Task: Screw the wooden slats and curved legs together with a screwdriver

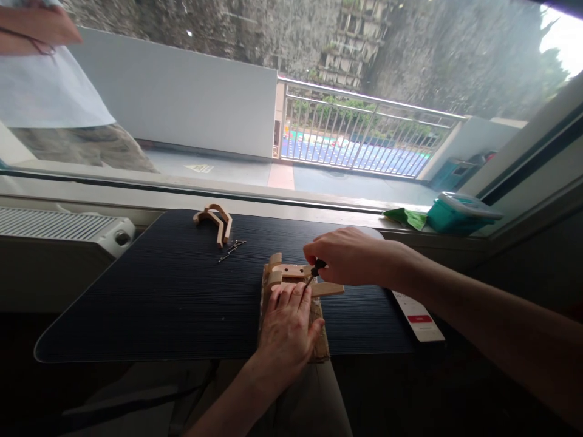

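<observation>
My right hand [344, 258] is closed around the black handle of a screwdriver [319, 266]. Its shaft points down and left, with the tip close to my left fingertips. My left hand [289, 328] lies flat, fingers stretched out, pressing on wooden pieces and on a worn brown block [322, 346] beneath them. One wooden piece [294, 271] has dark holes along it and a curved end at the left. A second wooden strip [330, 289] juts out to the right under my right hand. What the screwdriver tip meets is hidden.
Two curved wooden pieces [223, 221] and several screws [233, 249] lie farther back on the dark table [150, 303]. A phone [419, 318] is at the right edge. A teal box [460, 213] and green cloth [407, 217] rest on the sill. Outside the window stands a person [54, 91].
</observation>
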A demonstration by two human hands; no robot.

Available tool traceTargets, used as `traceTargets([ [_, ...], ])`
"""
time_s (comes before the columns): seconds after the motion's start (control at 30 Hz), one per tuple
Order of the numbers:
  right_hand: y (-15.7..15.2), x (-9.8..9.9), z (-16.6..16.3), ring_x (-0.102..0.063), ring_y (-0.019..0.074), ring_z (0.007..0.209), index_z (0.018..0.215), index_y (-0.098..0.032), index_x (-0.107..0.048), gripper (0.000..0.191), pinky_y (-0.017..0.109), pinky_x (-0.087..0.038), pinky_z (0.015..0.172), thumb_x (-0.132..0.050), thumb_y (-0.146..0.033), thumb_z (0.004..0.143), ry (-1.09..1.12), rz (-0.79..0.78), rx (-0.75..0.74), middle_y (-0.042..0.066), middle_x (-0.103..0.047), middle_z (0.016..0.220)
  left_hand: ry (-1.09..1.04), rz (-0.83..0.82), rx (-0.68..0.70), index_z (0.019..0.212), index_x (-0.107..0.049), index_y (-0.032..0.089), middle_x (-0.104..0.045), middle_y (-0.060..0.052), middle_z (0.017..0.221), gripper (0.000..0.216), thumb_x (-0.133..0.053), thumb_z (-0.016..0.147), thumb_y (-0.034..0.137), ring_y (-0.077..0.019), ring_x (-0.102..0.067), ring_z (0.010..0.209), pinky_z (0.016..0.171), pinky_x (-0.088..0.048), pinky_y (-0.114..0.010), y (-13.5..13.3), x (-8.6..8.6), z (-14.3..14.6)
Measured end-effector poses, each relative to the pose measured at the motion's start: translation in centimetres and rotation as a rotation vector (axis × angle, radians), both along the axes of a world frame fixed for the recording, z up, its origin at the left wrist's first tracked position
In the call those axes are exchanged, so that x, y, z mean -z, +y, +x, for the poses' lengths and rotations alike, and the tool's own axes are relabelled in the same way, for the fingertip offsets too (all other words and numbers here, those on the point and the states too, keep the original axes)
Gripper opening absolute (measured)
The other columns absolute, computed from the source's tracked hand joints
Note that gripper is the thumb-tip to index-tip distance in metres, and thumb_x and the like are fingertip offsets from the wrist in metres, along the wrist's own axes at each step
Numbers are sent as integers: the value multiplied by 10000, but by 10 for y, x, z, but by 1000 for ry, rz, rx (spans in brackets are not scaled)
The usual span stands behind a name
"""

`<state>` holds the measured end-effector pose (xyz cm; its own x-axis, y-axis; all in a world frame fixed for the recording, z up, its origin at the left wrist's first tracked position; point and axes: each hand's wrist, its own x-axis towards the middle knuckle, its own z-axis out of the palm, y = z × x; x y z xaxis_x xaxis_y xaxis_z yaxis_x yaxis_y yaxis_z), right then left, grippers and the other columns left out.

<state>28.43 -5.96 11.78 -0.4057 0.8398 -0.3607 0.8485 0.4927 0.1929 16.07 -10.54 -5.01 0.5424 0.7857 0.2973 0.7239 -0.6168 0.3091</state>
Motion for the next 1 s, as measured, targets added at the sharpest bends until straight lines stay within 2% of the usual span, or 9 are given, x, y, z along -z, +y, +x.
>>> traceTargets([
  [0.1, -1, 2, 0, -603, 171, 705, 853, -158, -670, 216, 263, -335, 545, -464, -204, 804, -21, 15, -25, 85, -680, 794, 10, -5, -3, 1295, -472, 146, -496, -94, 1337, 498, -407, 892, 430, -261, -398, 1245, 1076, -252, -450, 0, -1, 0],
  [0.23, 0, 9, -1, -620, 204, 734, 843, -131, -672, 358, 281, -362, 574, -368, -318, 879, -22, 82, 26, 121, -668, 742, 9, -14, -5, 1297, -471, 143, -497, -96, 1337, 498, -424, 887, 422, -264, -406, 1240, 1075, -250, -456, 0, -2, 1],
  [0.4, -4, 2, -1, -619, 196, 766, 1002, -173, -632, 264, 267, -371, 585, -506, -234, 778, -14, 16, 22, 92, -686, 855, -4, -7, 0, 1288, -480, 146, -502, -97, 1332, 490, -434, 883, 417, -262, -410, 1235, 1072, -254, -450, 0, -3, 1],
  [0.5, -7, -1, -4, -622, 181, 779, 926, -165, -644, 212, 254, -364, 577, -486, -158, 785, -19, -13, -3, 91, -685, 889, 2, -16, -2, 1287, -480, 148, -500, -93, 1335, 488, -431, 884, 417, -260, -405, 1240, 1076, -247, -444, 0, -4, 1],
  [0.57, -9, 1, -6, -629, 189, 764, 872, -140, -652, 207, 257, -362, 565, -459, -199, 827, -24, 11, 5, 107, -683, 837, 6, -12, -4, 1288, -479, 151, -500, -92, 1335, 488, -425, 885, 420, -260, -403, 1243, 1078, -243, -443, -1, -3, 1],
  [0.67, -9, 7, -6, -638, 216, 740, 823, -121, -659, 317, 271, -363, 550, -389, -278, 877, -25, 89, 39, 125, -675, 751, 12, -8, -10, 1290, -477, 148, -498, -92, 1337, 489, -418, 887, 420, -263, -401, 1246, 1077, -244, -447, 0, -3, 1],
  [0.77, -8, 6, -2, -638, 235, 726, 882, -133, -655, 290, 280, -364, 539, -436, -321, 848, -43, 104, 67, 115, -677, 749, 19, -14, -8, 1298, -469, 143, -493, -93, 1343, 495, -418, 888, 416, -262, -399, 1248, 1077, -246, -448, 0, -3, 2],
  [0.87, -9, 0, -1, -633, 216, 736, 973, -174, -628, 224, 268, -362, 547, -514, -229, 788, -35, 57, 25, 79, -687, 829, 20, -22, -7, 1299, -467, 142, -490, -91, 1346, 495, -422, 888, 414, -256, -395, 1250, 1081, -245, -441, 0, -4, 2],
  [1.0, -11, -6, -7, -625, 188, 764, 908, -161, -643, 190, 253, -363, 571, -484, -146, 807, -47, 11, 2, 90, -683, 873, 22, -30, -7, 1303, -463, 141, -487, -94, 1348, 499, -414, 890, 417, -257, -391, 1251, 1083, -239, -439, -1, -5, 1],
])
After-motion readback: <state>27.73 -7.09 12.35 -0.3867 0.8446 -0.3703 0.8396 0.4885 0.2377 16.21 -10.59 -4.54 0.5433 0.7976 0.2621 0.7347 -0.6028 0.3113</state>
